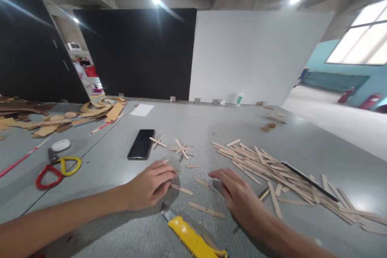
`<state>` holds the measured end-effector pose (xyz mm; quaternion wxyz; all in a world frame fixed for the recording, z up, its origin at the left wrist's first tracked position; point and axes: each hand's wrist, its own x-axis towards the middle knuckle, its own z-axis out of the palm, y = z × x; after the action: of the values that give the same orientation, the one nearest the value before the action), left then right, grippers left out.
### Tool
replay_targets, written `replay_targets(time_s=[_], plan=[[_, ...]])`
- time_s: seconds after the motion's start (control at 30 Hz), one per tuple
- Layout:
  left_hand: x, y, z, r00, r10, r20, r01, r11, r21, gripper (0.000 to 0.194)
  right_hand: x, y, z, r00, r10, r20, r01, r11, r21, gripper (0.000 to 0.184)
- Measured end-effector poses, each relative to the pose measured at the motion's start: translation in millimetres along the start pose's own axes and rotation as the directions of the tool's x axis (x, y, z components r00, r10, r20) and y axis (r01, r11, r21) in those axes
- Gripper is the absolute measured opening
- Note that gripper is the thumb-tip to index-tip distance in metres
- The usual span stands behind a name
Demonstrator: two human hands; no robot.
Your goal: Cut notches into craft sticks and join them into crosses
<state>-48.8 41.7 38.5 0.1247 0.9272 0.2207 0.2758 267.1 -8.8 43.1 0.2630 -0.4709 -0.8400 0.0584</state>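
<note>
A: Where are the hands?

B: The left hand (pixel 154 185) is just left of centre in the lower half of the frame, palm down, its fingers loosely curled. The end of a notched stick (pixel 182 189) meets it; I can't tell if the fingers grip anything.

A: And the other one?

B: The right hand (pixel 240 195) is right of centre, half open, index finger reaching left. I see nothing in its grasp, though its underside is hidden. A short stick (pixel 202 182) lies near its fingertips.

A: What about the rest of the wood?

B: A loose pile of sticks (pixel 263 165) spreads across the lower right, with a black pen-like rod (pixel 310 181) on it. Two small crossed-stick pieces (pixel 182 148) sit near the centre, the left one by the phone (pixel 141 144).

A: Any tools?

B: A yellow-handled cutter (pixel 192 237) lies at bottom centre, below a longer notched strip (pixel 207 209). Scissors (pixel 59 168) with red and yellow handles lie at the left, just beside a white mouse (pixel 61 145).
</note>
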Motion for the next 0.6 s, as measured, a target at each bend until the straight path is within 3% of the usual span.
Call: replay_targets(time_s=[0.13,0.27,0.47,0.6], plan=[[27.0,17.2,6.2,0.978,0.125,0.166,-0.125,0.992,-0.011,0.040,52.8,10.1,-2.2,0.958,-0.171,0.229,0.166,0.985,0.039,0.022],[36.7,24.2,17.9,0.954,0.184,0.237,-0.186,0.982,-0.015,0.048,83.5,12.4,8.1,0.934,-0.146,0.327,0.159,0.987,-0.014,0.033],[23.7,17.9,17.7,0.964,0.154,0.215,-0.150,0.988,-0.034,0.044,67.6,12.0,0.8,0.951,0.072,0.299,-0.064,0.997,-0.035,0.031],[22.1,17.8,13.9,0.973,0.143,0.184,-0.133,0.989,-0.062,0.040,48.4,6.8,-8.9,0.954,0.073,0.290,-0.077,0.997,0.003,0.012]])
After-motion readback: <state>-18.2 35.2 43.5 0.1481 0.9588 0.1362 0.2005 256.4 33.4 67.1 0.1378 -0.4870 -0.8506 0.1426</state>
